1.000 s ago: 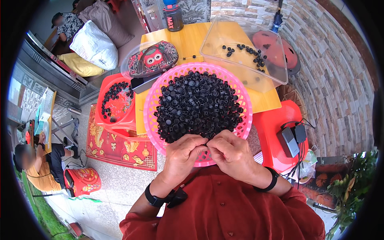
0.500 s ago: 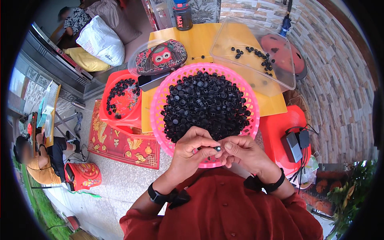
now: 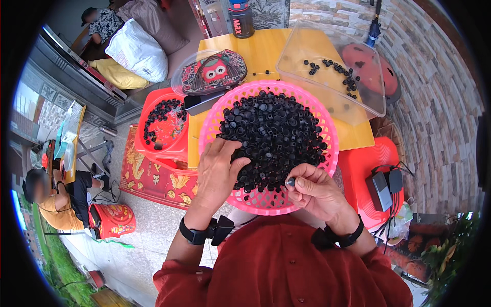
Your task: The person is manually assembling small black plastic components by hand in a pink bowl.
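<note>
A pink lattice basket (image 3: 332,128) heaped with small round black plastic caps (image 3: 271,133) stands in front of me at the table's near side. Over the basket's left edge, my left hand (image 3: 216,169) reaches to the heap. Its thumb stands apart from the fingers, whose tips are at the caps, and I see nothing held in it. Near the basket's front right, my right hand (image 3: 322,197) pinches one small black cap (image 3: 290,181) between thumb and fingers. Both wrists wear black straps.
On the yellow table (image 3: 266,46) are a clear plastic bin (image 3: 381,102) with several caps, an owl pouch (image 3: 215,71) and a bottle (image 3: 241,20). Red stools flank it: the left (image 3: 140,135) bears caps, the right (image 3: 353,169) black devices. Two people sit at left.
My hands were together in front of the basket with a small piece between them. The left has moved away, up and left to the heap; the right keeps the cap. The view shifted slightly.
</note>
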`<state>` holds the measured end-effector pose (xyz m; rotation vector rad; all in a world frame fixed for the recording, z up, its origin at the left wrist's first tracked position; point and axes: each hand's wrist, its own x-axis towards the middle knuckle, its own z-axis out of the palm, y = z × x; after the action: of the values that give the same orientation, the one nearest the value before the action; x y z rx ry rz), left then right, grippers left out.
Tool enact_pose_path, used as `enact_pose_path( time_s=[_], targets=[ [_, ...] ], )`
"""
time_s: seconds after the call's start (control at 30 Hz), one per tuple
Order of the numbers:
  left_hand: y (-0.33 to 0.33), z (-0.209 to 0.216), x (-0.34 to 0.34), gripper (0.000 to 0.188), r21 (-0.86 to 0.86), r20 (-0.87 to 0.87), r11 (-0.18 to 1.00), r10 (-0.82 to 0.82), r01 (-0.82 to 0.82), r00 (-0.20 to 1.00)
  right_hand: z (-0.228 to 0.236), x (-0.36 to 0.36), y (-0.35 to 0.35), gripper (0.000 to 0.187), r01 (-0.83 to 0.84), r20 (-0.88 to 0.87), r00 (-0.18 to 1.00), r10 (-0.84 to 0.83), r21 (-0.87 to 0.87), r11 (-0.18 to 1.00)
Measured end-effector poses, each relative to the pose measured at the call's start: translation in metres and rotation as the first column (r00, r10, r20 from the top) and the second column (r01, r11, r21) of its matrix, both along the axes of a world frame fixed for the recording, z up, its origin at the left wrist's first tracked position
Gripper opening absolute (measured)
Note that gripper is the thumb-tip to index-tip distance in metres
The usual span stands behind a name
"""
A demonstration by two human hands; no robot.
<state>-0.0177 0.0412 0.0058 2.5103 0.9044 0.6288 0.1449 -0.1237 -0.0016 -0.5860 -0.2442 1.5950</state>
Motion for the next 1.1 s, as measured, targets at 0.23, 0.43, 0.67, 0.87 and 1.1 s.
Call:
enact_pose_path(
  time_s=[0.23,0.43,0.67,0.87,1.1],
  targets=[
    [0.016,-0.014,0.001,0.022,0.265,-0.383,0.964,0.116,-0.011,0.917,0.002,0.0,0.002,0.013,0.078,0.049,0.996,-0.076,-0.025,0.997],
    [0.018,-0.01,0.003,0.018,0.226,-0.372,0.974,0.088,-0.002,0.924,0.004,0.001,0.002,0.016,0.108,0.177,0.979,-0.101,-0.027,0.994],
    [0.003,-0.004,-0.001,0.024,-0.762,0.394,0.557,-0.007,0.331,0.919,0.006,-0.004,0.01,0.017,0.18,0.378,0.91,-0.17,0.009,0.984],
    [-0.013,0.0,0.002,0.022,-0.775,0.573,0.344,0.025,0.531,0.819,0.007,-0.014,0.015,0.014,0.246,0.626,0.729,-0.277,0.138,0.959],
    [-0.017,-0.009,0.002,0.022,-0.776,0.629,0.171,0.14,0.607,0.765,0.006,-0.019,0.015,0.016,0.25,0.667,0.676,-0.313,0.193,0.949]
  ],
)
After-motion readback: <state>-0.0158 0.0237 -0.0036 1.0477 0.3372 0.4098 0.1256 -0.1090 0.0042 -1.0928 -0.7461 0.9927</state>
